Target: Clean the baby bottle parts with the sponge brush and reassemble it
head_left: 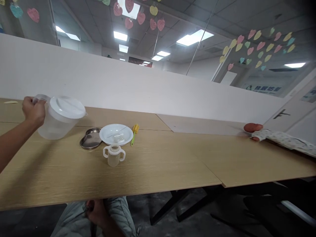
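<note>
My left hand [34,111] is closed round the handle of a translucent plastic pitcher [55,125] with a white lid. The pitcher leans a little; whether its base touches the table I cannot tell. To its right lie a kidney-shaped metal tray [91,140] and a white basin [105,133] with small clear items inside. In front of the basin stands a lidless two-handled baby bottle [114,159]. A yellow bottle brush [134,131] with a green handle rests beside the basin. Below the table edge, over my lap, my right hand [97,212] is curled closed; what it holds, if anything, is unclear.
The wooden table [172,158] runs along a white partition [148,89] with glass above. At the far right lies a doll [254,128] in patterned clothing. Black table legs [170,204] and a dark chair [271,210] are below. A pale flat scrap [11,102] sits at the far left.
</note>
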{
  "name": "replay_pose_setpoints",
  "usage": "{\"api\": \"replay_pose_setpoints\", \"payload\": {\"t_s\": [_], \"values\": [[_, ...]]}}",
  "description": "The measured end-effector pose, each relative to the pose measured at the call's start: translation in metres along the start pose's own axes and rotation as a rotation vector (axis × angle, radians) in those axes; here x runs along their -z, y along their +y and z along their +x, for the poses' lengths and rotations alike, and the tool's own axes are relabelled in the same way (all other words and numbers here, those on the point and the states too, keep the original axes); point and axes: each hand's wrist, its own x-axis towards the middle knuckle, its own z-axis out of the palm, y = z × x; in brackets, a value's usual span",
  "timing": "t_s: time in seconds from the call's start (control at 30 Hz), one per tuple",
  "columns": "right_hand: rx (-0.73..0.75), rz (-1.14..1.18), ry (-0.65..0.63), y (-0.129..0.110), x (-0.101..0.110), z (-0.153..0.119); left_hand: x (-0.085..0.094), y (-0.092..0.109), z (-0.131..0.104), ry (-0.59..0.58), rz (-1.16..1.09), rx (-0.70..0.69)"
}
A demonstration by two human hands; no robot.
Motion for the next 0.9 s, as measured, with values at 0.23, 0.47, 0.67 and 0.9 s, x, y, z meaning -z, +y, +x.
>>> {"api": "replay_pose_setpoints", "payload": {"t_s": [0.23,0.47,0.67,0.9], "values": [[0.084,-0.062,-0.049,0.003,0.002,0.001,0.015,0.087,-0.015,0.059,-0.144,0.008],[0.111,-0.168,-0.093,0.006,0.004,0.001,-0.005,0.149,-0.053,-0.063,-0.168,-0.134],[0.125,-0.235,-0.106,0.009,0.007,0.000,-0.023,0.167,-0.072,-0.109,-0.109,-0.253],[0.058,-0.348,0.010,0.004,0.004,-0.001,-0.020,0.173,-0.075,-0.143,-0.041,-0.365]]}}
